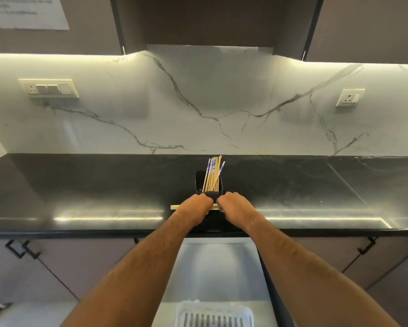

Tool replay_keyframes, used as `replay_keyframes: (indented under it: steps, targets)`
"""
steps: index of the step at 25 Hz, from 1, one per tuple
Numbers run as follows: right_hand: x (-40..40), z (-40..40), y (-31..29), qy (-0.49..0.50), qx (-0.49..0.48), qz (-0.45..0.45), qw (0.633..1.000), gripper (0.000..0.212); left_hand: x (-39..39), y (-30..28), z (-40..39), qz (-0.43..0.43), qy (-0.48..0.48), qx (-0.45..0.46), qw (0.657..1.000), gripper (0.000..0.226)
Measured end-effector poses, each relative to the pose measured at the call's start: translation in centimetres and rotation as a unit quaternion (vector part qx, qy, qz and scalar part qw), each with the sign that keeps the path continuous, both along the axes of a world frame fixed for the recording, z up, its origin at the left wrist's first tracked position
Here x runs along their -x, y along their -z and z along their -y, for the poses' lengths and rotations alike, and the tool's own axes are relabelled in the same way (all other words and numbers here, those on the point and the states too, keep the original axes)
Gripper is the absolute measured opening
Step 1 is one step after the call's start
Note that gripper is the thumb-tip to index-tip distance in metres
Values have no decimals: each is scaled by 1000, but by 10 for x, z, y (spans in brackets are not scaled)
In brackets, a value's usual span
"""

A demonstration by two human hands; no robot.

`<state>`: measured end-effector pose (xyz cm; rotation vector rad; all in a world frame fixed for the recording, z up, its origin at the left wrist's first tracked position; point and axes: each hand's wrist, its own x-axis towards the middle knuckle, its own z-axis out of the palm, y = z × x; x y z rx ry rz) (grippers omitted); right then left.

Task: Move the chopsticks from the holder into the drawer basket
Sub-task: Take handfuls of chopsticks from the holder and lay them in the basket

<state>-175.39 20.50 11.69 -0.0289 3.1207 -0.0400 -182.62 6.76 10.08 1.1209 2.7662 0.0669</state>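
A black holder [200, 180] stands on the dark countertop [92, 185], with several wooden chopsticks [212, 173] upright in it, some with blue-and-white tops. Both my hands rest just in front of the holder. My left hand [194, 205] and my right hand [233, 204] are closed on a few chopsticks [175, 207] lying flat across the counter; their pale ends stick out to the left of my left hand. Below the counter an open drawer [221, 267] holds a white slotted basket [213, 315] at the bottom edge of the view.
A marble backsplash [198, 102] rises behind the counter, with a switch plate [49, 88] at left and a socket [350, 97] at right. Dark wall cabinets hang overhead. Cupboard doors with black handles [21, 250] flank the drawer.
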Motion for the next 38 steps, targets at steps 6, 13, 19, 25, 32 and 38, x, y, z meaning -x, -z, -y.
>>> replay_keyframes:
  steps: [6, 13, 19, 25, 32, 38]
  targets:
    - [-38, 28, 46, 31, 1, 47, 998, 16, -39, 46, 29, 12, 23, 41, 999, 28]
    - [-76, 44, 124, 52, 28, 81, 995, 24, -85, 117, 42, 55, 12, -7, 998, 33]
    - [-126, 37, 190, 46, 47, 125, 990, 22, -133, 189, 55, 56, 40, -4, 998, 24]
    - [-154, 47, 246, 38, 62, 170, 983, 21, -166, 246, 69, 79, 48, 36, 995, 26]
    - [-154, 54, 298, 57, 89, 194, 975, 26, -164, 290, 68, 118, 17, 36, 992, 25]
    - [-151, 47, 315, 59, 86, 198, 975, 25, -162, 310, 56, 125, -3, 17, 992, 25]
